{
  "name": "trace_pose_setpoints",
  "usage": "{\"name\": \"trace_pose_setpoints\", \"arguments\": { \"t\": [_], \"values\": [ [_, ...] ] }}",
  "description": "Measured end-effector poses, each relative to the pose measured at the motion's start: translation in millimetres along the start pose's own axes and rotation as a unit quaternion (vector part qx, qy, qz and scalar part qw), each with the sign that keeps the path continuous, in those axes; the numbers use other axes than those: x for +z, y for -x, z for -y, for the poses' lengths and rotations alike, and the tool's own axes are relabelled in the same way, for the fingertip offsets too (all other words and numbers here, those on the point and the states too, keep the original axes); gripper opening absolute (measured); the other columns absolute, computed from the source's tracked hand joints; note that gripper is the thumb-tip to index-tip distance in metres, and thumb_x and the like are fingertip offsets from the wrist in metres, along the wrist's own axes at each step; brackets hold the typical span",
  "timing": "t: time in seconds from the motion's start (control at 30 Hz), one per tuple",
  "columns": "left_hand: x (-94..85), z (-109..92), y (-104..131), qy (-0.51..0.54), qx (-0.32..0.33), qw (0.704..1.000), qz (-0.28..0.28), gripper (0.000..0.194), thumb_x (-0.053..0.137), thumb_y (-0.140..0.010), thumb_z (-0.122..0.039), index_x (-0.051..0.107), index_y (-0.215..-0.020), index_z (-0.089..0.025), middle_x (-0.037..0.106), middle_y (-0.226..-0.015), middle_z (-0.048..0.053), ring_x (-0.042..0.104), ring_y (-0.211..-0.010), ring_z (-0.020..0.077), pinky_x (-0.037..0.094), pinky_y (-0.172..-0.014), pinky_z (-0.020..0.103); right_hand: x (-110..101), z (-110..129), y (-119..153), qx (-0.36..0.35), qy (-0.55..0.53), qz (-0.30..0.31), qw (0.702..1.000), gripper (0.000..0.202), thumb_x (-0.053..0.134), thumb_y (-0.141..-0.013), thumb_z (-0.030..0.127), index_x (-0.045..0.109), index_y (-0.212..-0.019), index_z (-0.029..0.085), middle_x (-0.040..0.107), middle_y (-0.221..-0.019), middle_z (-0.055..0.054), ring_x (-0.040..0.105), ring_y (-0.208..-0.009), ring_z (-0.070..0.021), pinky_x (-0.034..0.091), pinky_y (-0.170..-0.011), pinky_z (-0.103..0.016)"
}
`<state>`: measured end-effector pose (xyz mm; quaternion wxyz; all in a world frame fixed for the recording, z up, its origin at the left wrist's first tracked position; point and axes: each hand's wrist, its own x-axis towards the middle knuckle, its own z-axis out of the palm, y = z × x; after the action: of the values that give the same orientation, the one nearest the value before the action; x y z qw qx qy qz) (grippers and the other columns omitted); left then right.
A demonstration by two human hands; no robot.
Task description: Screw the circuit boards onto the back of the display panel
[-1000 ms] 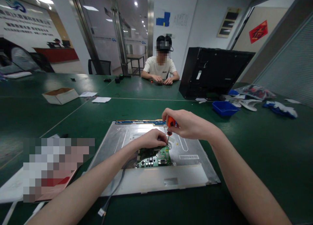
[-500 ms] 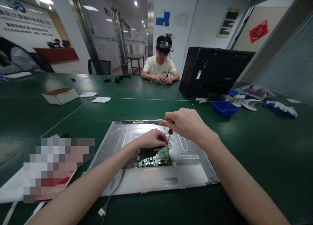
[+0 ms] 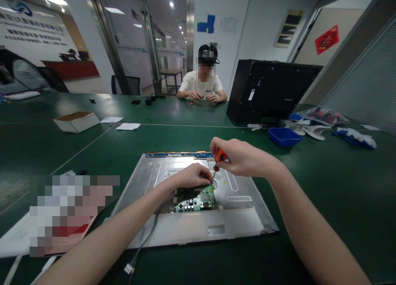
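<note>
A metal-backed display panel lies flat on the green table, with a green circuit board on its middle. My right hand is closed around the red and black handle of a screwdriver. The shaft points down, its tip at the board's upper right corner. Fingers bent together, my left hand rests over the board's upper edge, fingertips right beside the screwdriver tip. Whatever they pinch there is too small to make out. A dark cable with a white plug runs off the panel's near edge.
Left of the panel lies a pink and white packet, partly blurred. Farther off are a cardboard box, a blue tray and a large black monitor. Across the table sits a person handling something small.
My right hand has turned around the screwdriver, wrist swung slightly right, showing more of the red handle. My left hand and the panel have stayed put. The person opposite has moved their hands apart.
</note>
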<state>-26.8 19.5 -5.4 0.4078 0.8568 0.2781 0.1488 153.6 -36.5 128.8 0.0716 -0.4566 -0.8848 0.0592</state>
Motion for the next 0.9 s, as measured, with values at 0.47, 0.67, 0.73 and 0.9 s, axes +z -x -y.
{"name": "trace_pose_setpoints", "arguments": {
  "t": [0.47,0.67,0.73,0.9],
  "values": [
    [0.2,2,0,-0.018,0.001,1.0,0.003,0.013,0.063,-0.075,-0.019,0.07,-0.084,-0.014,0.069,-0.082,0.002,0.06,-0.076,0.0155,0.044,-0.072,0.023,6,17,-6,0.067,0.193,-0.061,0.977,0.042,0.04,-0.087,0.061,0.054,-0.094,0.022,0.065,-0.074,-0.006,0.06,-0.064,-0.0196,0.018,-0.048,-0.029],
    [1.9,4,-1,-0.013,0.0,1.0,-0.004,0.012,0.063,-0.074,-0.019,0.07,-0.082,-0.013,0.068,-0.077,0.002,0.06,-0.072,0.0147,0.043,-0.069,0.022,6,18,-6,0.042,0.184,-0.061,0.98,0.032,0.041,-0.091,0.049,0.057,-0.085,0.023,0.062,-0.068,-0.004,0.057,-0.06,-0.0166,0.017,-0.048,-0.028],
    [2.0,4,-1,-0.011,0.004,1.0,-0.002,0.012,0.062,-0.075,-0.018,0.07,-0.082,-0.013,0.068,-0.076,0.001,0.059,-0.071,0.0143,0.043,-0.068,0.022,6,16,-6,0.035,0.175,-0.058,0.982,0.024,0.044,-0.09,0.043,0.055,-0.086,0.023,0.062,-0.068,-0.002,0.054,-0.058,-0.0156,0.018,-0.048,-0.027],
    [0.7,3,0,-0.012,0.008,1.0,0.0,0.012,0.062,-0.075,-0.017,0.07,-0.083,-0.013,0.069,-0.077,0.002,0.06,-0.071,0.0143,0.043,-0.068,0.022,4,6,-4,0.009,0.093,-0.044,0.995,0.014,0.052,-0.084,0.034,0.049,-0.094,0.023,0.062,-0.075,-0.001,0.053,-0.063,-0.0145,0.024,-0.051,-0.025]
  ]
}}
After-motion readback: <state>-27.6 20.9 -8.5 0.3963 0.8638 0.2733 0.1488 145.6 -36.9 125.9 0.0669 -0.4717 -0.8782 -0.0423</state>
